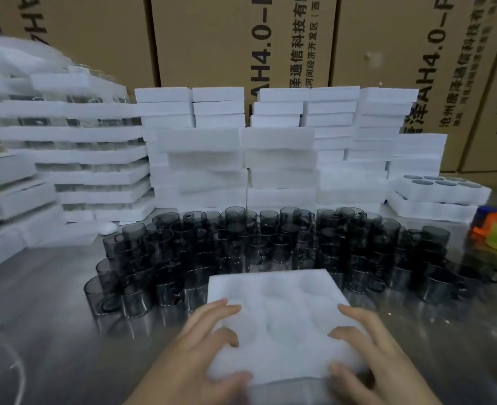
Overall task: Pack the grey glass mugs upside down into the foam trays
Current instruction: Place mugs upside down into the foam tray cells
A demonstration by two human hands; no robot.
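A white foam tray point(282, 317) with round hollows lies on the steel table in front of me. My left hand point(209, 346) grips its left edge and my right hand point(370, 355) grips its right edge, fingers curled over the top. The hollows look empty, though the foam is blurred. Behind the tray stands a dense crowd of grey glass mugs point(270, 247), several rows deep and partly stacked, across the middle of the table.
Stacks of empty white foam trays point(279, 147) form a wall behind the mugs. Packed trays with glass between layers pile up at the left point(95, 159). A filled tray point(437, 188) sits at the right, beside an orange and yellow object point(495, 232). Cardboard boxes point(241, 39) stand behind.
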